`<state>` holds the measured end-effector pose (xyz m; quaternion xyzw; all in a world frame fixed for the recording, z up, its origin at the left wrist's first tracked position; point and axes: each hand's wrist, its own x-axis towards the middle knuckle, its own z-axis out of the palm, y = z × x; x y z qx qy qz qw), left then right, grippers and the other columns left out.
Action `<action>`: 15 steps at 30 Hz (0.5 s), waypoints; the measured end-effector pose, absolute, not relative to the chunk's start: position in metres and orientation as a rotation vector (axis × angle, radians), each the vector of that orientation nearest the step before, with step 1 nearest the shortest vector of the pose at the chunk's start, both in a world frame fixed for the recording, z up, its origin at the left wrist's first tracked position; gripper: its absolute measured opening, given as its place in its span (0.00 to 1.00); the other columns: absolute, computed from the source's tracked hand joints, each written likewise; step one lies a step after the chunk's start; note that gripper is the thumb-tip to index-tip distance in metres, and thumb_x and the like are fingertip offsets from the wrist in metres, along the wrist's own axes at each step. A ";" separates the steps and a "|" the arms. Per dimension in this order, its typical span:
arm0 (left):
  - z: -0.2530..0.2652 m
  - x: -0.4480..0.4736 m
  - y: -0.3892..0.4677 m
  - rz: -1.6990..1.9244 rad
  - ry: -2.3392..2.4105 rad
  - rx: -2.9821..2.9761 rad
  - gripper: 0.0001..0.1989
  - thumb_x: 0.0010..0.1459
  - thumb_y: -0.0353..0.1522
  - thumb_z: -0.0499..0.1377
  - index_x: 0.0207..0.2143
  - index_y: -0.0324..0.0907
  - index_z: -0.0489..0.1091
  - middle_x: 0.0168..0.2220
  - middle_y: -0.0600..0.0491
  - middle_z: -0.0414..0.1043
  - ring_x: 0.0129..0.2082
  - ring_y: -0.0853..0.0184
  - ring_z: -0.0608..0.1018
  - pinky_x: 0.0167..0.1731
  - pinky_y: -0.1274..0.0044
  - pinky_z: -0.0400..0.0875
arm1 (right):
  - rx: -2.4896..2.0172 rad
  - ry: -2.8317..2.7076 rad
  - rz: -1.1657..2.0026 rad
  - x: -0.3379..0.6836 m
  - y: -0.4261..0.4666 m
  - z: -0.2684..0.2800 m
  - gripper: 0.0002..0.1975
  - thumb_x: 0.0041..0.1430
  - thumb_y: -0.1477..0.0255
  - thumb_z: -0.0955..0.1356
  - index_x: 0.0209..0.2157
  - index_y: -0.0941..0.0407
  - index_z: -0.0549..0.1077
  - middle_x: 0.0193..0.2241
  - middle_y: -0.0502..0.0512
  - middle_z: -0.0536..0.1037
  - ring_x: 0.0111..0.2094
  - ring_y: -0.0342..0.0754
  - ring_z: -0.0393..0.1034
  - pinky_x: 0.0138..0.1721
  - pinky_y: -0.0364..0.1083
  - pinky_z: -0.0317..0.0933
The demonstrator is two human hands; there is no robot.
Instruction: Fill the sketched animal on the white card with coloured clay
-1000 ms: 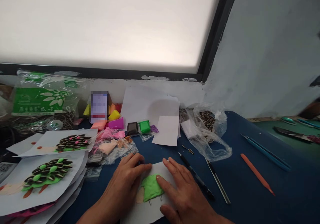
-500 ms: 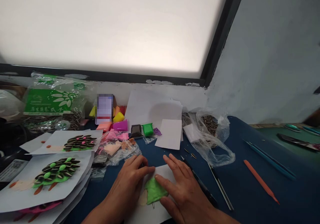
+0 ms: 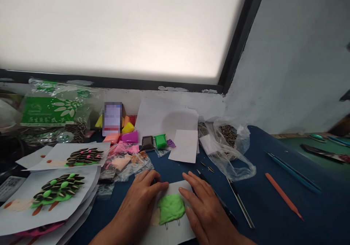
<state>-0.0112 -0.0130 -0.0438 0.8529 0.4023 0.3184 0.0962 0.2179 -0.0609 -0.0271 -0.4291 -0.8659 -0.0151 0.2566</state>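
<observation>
A soft green clay patch [image 3: 171, 209] lies flattened on a white sheet of paper [image 3: 172, 236], with a pale beige clay piece [image 3: 155, 216] at its left and short drawn leg lines below. My left hand [image 3: 139, 201] is curled at the sheet's upper left edge, holding the paper; its far fingertips are partly hidden. Beside the patch on the right, my right hand [image 3: 203, 208] is open, fingers stretched out and thumb close to the clay's right edge.
Finished hedgehog pictures [image 3: 62, 190] are stacked on the left. Behind lie clay packets [image 3: 129, 137], a phone [image 3: 112, 119] and a bag of seeds [image 3: 228, 135]. To the right are a dark pen [image 3: 216, 197], a metal tool [image 3: 240, 203], an orange tool [image 3: 284, 195] and blue tweezers [image 3: 294, 172].
My right hand has drawn back to the right off the green clay, uncovering the whole patch. My left hand stays at the paper's edge. The view has shifted slightly.
</observation>
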 end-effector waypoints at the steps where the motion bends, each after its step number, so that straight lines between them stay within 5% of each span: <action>1: -0.044 -0.011 -0.013 0.944 1.202 2.532 0.22 0.61 0.21 0.47 0.45 0.48 0.77 0.40 0.47 0.71 0.38 0.60 0.72 0.37 0.70 0.69 | -1.170 -2.356 -0.018 0.219 -0.061 -0.027 0.18 0.68 0.71 0.59 0.55 0.57 0.71 0.64 0.63 0.63 0.64 0.60 0.56 0.59 0.58 0.61; 15: -0.038 -0.009 -0.017 0.896 1.206 2.614 0.21 0.58 0.21 0.52 0.44 0.50 0.78 0.35 0.50 0.69 0.35 0.63 0.70 0.33 0.73 0.67 | -1.164 -2.400 0.069 0.217 -0.059 -0.027 0.19 0.66 0.71 0.60 0.55 0.56 0.71 0.65 0.65 0.60 0.66 0.62 0.53 0.59 0.62 0.59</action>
